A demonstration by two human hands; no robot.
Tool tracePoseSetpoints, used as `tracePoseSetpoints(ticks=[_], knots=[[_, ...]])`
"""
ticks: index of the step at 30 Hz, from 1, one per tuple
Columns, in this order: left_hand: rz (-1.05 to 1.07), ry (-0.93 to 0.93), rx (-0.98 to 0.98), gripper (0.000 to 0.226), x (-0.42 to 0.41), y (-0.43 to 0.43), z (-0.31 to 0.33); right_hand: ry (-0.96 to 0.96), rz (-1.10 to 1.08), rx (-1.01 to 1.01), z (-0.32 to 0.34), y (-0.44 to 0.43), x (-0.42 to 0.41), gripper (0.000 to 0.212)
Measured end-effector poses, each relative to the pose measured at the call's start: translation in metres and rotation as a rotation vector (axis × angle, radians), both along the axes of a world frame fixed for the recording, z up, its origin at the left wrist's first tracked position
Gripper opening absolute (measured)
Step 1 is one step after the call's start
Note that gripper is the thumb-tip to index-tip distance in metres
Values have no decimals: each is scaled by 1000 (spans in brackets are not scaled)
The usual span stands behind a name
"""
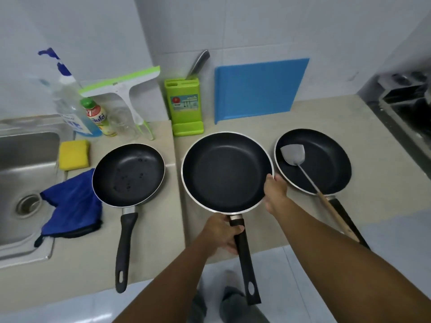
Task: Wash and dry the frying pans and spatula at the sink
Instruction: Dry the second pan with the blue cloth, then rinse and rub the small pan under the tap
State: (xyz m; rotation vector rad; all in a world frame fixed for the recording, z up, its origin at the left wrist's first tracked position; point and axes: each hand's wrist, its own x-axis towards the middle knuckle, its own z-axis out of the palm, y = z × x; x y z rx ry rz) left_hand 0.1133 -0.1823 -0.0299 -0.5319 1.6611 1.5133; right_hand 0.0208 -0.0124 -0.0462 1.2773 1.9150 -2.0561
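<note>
While the left hand [220,235] grips the middle pan [224,173] handle, the right hand [276,191] clasps its rim.

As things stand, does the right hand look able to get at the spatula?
Probably yes, once it lets go: the right hand holds the rim of the middle pan, and the spatula lies uncovered in the neighbouring pan, nothing between.

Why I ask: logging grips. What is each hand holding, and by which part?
The left hand grips the middle pan by its handle; the right hand holds its rim.
</note>
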Motion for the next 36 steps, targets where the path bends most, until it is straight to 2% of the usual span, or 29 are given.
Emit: tracePoseSetpoints(ticks=[9, 21, 30, 34, 36], knots=[[52, -31, -47, 28, -12, 10, -43, -80, 126, 55, -48, 15, -19, 32], [59, -21, -80, 25, -5, 2, -66, -72, 78, 157, -71, 14, -12, 24], [32, -73, -67, 34, -8, 10, -62, -122, 188, 243, -66, 25, -19, 22], [-33, -82, -140, 45, -11, 6, -51, -143, 291, 323, -57, 30, -18, 17], [-98, -77, -206, 38, -14, 1, -35, -89, 314, 405, -49, 27, -16, 16]])
